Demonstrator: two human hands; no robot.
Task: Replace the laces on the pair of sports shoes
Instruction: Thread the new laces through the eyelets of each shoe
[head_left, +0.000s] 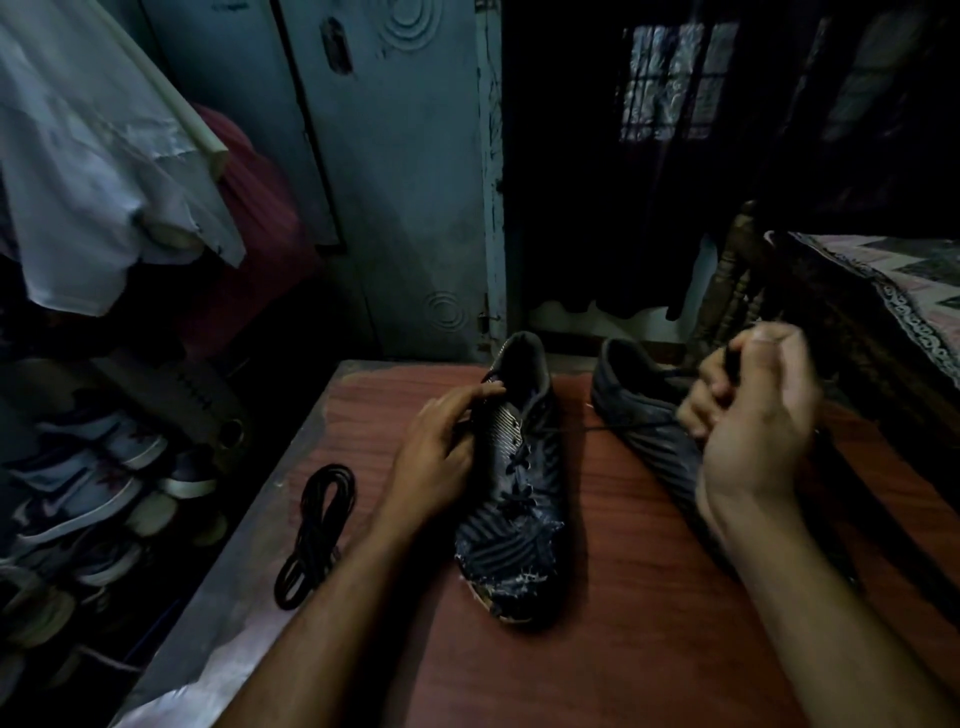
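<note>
Left hand (441, 447) steadies laced shoe (514, 483); right hand (748, 415) pinches its lace (623, 427).

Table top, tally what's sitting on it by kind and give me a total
Sports shoes: 2, left shoe, right shoe
Bundled spare laces: 1
Total: 3

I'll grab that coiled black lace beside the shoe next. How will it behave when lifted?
The bundled lace looks thin and limp, so it will probably sag and uncoil. It seems light. Lying loose on the table, it would likely slide rather than roll.
</note>
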